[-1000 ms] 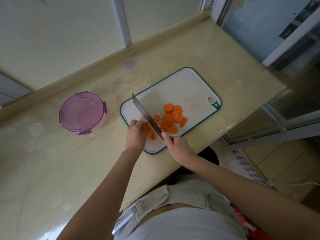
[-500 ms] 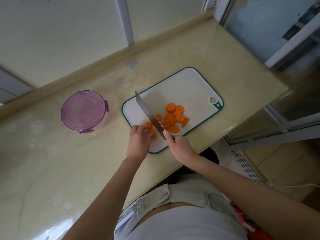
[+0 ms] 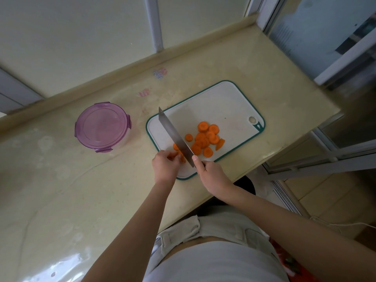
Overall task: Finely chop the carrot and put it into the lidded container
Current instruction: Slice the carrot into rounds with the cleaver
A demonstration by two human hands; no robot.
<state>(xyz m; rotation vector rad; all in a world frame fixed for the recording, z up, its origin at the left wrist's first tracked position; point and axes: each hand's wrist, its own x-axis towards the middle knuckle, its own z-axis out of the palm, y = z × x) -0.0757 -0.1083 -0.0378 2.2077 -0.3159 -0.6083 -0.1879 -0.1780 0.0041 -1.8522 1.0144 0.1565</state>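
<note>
Seen from above, a person stood at a pale stone counter (image 3: 61, 190) with a white, green-edged cutting board (image 3: 213, 102) in front of them. The right hand (image 3: 211, 174) was wrapped firmly round the handle of a knife (image 3: 175, 135), with one finger laid up against the base of the blade; the handle itself was hidden inside the grip. The blade's long axis ran on a slant, from the right hand at the near edge of the board away toward the far left corner.

The left hand (image 3: 165, 165) was curled, its fingertips pinching a few small carrot pieces (image 3: 179, 153) down onto the board, just beside the left face of the blade and touching or nearly touching it. This hand was the nearer one to the pieces being cut. On the other side of the blade, toward the right, lay a loose heap of round carrot slices (image 3: 205, 137), not yet finely chopped.

The round container (image 3: 101, 127) with its purple lid clipped on sat on the counter well apart to the left of the board, nearer the left hand. No carrot was in it as far as could be judged.
</note>
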